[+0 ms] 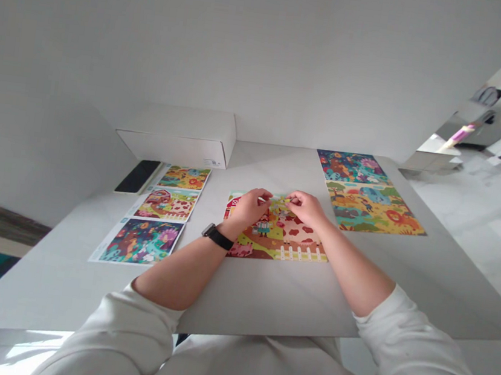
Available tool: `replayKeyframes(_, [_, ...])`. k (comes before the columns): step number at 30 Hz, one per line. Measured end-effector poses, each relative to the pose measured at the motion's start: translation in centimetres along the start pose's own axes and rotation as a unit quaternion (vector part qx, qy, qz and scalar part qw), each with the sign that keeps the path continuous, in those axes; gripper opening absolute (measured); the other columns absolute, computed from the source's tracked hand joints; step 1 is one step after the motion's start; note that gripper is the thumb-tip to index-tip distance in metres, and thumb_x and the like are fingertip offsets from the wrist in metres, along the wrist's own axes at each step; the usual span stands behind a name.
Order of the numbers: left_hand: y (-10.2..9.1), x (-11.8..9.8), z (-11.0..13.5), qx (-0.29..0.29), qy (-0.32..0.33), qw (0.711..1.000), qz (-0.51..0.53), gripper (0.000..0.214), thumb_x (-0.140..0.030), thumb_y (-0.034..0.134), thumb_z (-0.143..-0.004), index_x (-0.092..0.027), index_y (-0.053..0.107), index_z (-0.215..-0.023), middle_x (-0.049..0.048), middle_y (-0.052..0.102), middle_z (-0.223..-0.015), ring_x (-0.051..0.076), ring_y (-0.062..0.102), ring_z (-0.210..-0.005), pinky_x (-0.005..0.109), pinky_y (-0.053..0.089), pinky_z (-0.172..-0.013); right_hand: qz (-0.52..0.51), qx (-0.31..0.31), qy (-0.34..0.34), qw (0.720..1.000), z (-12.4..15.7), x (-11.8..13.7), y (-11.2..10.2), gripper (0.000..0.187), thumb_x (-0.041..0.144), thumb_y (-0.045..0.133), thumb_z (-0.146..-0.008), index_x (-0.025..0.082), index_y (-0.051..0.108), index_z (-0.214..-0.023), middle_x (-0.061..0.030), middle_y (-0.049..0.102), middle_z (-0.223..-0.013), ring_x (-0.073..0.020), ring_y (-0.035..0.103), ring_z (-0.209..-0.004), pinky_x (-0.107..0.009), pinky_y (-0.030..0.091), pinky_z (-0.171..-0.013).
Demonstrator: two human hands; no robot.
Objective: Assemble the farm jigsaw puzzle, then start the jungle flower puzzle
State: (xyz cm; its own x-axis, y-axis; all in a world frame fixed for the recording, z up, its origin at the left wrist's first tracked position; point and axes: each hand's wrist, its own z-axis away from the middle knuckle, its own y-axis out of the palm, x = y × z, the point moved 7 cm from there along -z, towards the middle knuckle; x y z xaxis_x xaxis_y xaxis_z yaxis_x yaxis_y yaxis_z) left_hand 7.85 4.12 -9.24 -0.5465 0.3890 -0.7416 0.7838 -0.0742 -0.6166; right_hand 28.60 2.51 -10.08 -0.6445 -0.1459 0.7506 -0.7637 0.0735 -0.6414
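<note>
A farm-scene jigsaw puzzle (302,233) with a cow, a red barn, a farmer and a white fence lies flat on the table in front of me. My left hand (250,207), with a black watch (218,235) on its wrist, rests over the upper left of the puzzle, its fingers curled together. Over the upper middle, my right hand (306,208) is closed in a pinch with a small dark bit at its fingertips, too small to name. Both sets of fingertips are close to the puzzle's top edge and cover part of it.
To the left lies a sheet with several small reference pictures (167,203), beside a black phone (140,175). A long white box (173,144) stands against the wall. Two more picture puzzles, a dark night scene (354,167) and a savanna scene (373,208), lie at the right.
</note>
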Motion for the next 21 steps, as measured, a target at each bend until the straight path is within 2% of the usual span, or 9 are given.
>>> replayKeyframes(3, [0.4, -0.4, 0.3, 0.021, 0.034, 0.998, -0.05, 0.021, -0.017, 0.071, -0.088, -0.022, 0.079, -0.107, 0.01, 0.078, -0.113, 0.027, 0.072, -0.106, 0.038, 0.054, -0.097, 0.038, -0.001, 0.005, 0.999, 0.1, 0.0, 0.2, 0.012, 0.032, 0.078, -0.085, 0.028, 0.079, -0.096, -0.0007, 0.081, -0.086, -0.0216, 0.073, -0.079, -0.032, 0.051, -0.075])
replayKeyframes(8, [0.9, -0.6, 0.7, 0.049, 0.047, 0.993, -0.093, 0.028, -0.024, 0.073, -0.09, -0.022, 0.08, -0.118, 0.0118, 0.076, -0.12, 0.03, 0.072, -0.112, 0.039, 0.055, -0.101, 0.089, 0.007, 0.006, 0.996, 0.0, -0.1, 0.7, 0.013, 0.032, 0.079, -0.085, 0.03, 0.082, -0.098, -0.0034, 0.083, -0.09, -0.0251, 0.075, -0.082, -0.034, 0.051, -0.073])
replayKeyframes(16, [1.5, -0.6, 1.0, 0.072, 0.051, 0.986, -0.142, 0.044, -0.032, 0.077, -0.089, -0.026, 0.077, -0.133, 0.0124, 0.073, -0.127, 0.032, 0.073, -0.112, 0.039, 0.056, -0.098, 0.125, 0.032, -0.009, 0.992, -0.3, 0.0, 1.0, 0.013, 0.032, 0.079, -0.089, 0.031, 0.084, -0.1, -0.0046, 0.083, -0.093, -0.0261, 0.074, -0.082, -0.036, 0.052, -0.076])
replayKeyframes(21, [1.5, -0.8, 1.1, 0.077, 0.052, 0.984, -0.15, 0.039, -0.033, 0.076, -0.091, -0.027, 0.078, -0.129, 0.0108, 0.073, -0.125, 0.03, 0.073, -0.109, 0.037, 0.056, -0.096, 0.167, 0.029, -0.032, 0.985, -0.3, 0.5, 1.2, 0.013, 0.028, 0.077, -0.091, 0.028, 0.084, -0.102, -0.0078, 0.082, -0.103, -0.0277, 0.074, -0.093, -0.037, 0.053, -0.083])
